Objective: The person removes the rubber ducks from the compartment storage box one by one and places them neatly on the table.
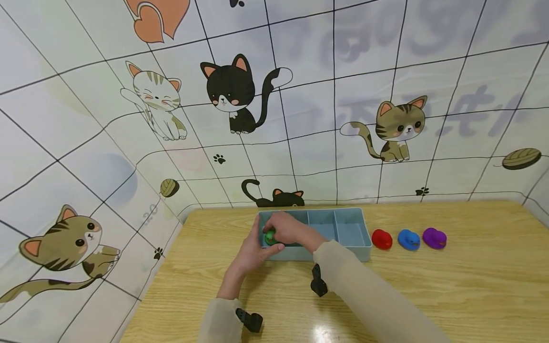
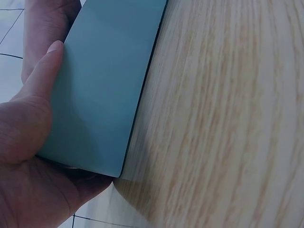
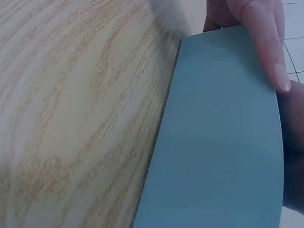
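A blue-grey divided box point(image 1: 296, 254) stands on the table with its long side facing me. Around its left end my left hand point(image 1: 250, 252) holds on, thumb over the front rim and fingers along the end wall; the left wrist view shows this hand point(image 2: 28, 137) against the box's side point(image 2: 102, 90). My right hand point(image 1: 289, 228) reaches down into the leftmost compartment, its fingers on a small green rubber duck point(image 1: 269, 237). Part of the duck is hidden by the fingers. In the right wrist view the box's wall point(image 3: 213, 133) covers most of the right hand.
Right of the box, a red duck point(image 1: 381, 239), a blue duck point(image 1: 409, 239) and a purple duck point(image 1: 434, 237) sit in a row on the wooden table point(image 1: 472, 286). A cat-patterned wall covering point(image 1: 317, 119) rises behind the table and at the left.
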Demonstrator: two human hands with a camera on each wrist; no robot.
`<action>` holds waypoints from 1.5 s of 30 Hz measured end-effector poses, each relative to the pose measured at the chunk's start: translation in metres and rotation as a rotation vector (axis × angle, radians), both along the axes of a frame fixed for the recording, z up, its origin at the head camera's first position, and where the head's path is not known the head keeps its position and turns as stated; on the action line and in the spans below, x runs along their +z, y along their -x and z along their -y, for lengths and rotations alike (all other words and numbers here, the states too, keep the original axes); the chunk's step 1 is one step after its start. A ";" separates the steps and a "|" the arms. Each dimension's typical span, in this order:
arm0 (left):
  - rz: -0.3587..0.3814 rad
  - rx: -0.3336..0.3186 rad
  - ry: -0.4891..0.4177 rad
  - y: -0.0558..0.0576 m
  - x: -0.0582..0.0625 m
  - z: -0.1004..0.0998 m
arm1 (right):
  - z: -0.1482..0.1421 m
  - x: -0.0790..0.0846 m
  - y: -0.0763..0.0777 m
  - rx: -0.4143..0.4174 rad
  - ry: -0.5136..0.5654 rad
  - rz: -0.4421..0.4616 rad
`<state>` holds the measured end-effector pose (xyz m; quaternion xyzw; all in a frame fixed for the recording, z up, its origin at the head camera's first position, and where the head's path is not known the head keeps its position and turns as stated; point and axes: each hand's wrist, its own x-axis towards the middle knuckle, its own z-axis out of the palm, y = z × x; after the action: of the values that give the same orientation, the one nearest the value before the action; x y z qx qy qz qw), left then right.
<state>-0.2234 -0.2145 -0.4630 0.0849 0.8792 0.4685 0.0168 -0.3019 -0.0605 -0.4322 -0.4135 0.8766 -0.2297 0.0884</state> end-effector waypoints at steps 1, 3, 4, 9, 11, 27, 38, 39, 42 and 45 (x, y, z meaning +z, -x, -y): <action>-0.001 -0.001 -0.002 0.000 0.000 0.000 | -0.001 0.000 0.000 0.008 0.003 -0.009; 0.000 -0.004 -0.001 0.001 -0.001 0.000 | -0.002 -0.002 0.001 0.024 0.020 -0.027; 0.002 -0.004 0.001 0.002 -0.001 0.001 | -0.003 -0.002 0.001 0.032 0.033 -0.038; 0.015 -0.007 0.001 0.002 -0.003 0.002 | -0.008 -0.007 0.000 0.059 0.127 -0.068; 0.006 -0.016 -0.006 0.002 -0.003 0.002 | -0.008 -0.008 -0.001 0.060 0.159 -0.065; 0.014 0.008 0.010 0.001 0.000 0.001 | -0.010 -0.005 -0.006 0.012 0.246 -0.016; 0.002 0.001 0.010 0.001 -0.003 -0.002 | -0.019 0.011 -0.022 -0.034 0.299 0.029; 0.001 0.002 0.011 0.001 -0.004 -0.002 | -0.020 0.013 -0.023 -0.032 0.297 0.019; 0.008 0.018 0.019 0.002 -0.004 -0.002 | -0.024 0.018 -0.024 -0.043 0.286 -0.010; 0.014 0.033 0.020 0.002 -0.004 -0.001 | -0.030 0.023 -0.025 -0.075 0.274 -0.031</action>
<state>-0.2253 -0.2133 -0.4669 0.0668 0.8851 0.4603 0.0163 -0.2774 -0.0302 -0.4093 -0.3920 0.8533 -0.3438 0.0087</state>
